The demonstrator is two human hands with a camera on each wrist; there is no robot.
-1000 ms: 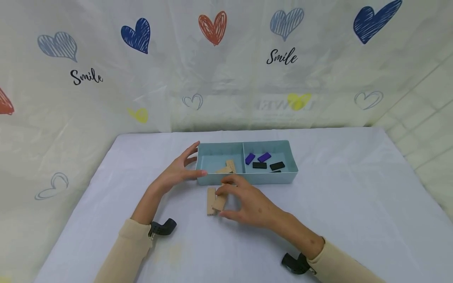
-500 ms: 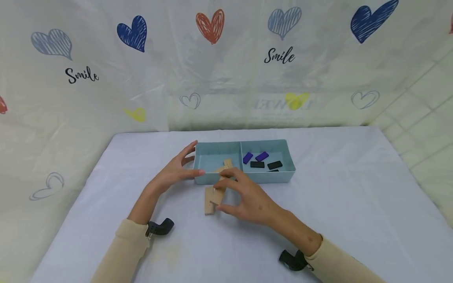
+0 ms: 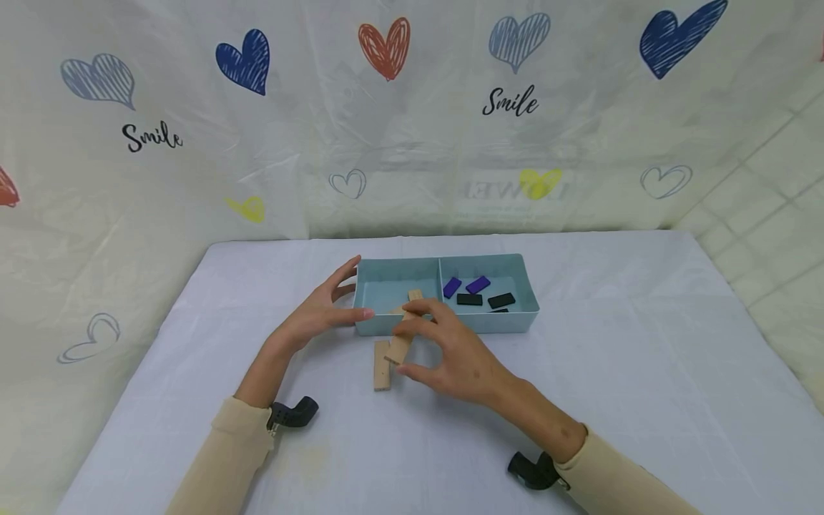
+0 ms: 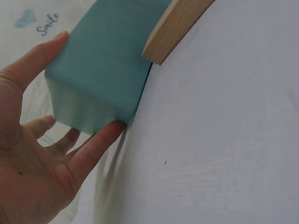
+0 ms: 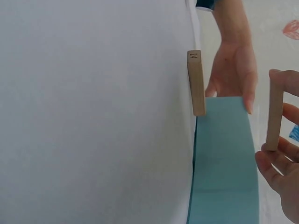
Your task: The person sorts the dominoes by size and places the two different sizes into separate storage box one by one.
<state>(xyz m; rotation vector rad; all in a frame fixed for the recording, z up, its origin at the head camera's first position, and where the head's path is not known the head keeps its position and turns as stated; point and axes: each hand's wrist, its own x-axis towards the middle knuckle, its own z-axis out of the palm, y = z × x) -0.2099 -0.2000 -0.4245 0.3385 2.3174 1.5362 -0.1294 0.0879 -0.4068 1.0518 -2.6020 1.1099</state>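
My right hand (image 3: 460,361) pinches a plain wooden block (image 5: 275,114) between thumb and fingers, in front of the blue-green divided box (image 3: 489,324). A second wooden block (image 3: 382,366) lies on the table just left of it; its end bears the number 24 in the right wrist view. My left hand (image 3: 315,315) holds the box's left end, its thumb on the front wall and its fingers spread around the end wall. Another wooden block (image 3: 415,294) shows in the left compartment, partly hidden behind my right fingers.
In the right compartment lie purple blocks (image 3: 478,285) and black blocks (image 3: 470,300). A white cloth (image 3: 644,372) covers the table. Behind stands a curtain (image 3: 438,143) printed with hearts. Each wrist wears a black camera, such as the left wrist camera (image 3: 296,413).
My right hand has lifted the wooden block and brought it up toward the box's front rim, away from the block on the table. My left hand stays at the box's end.
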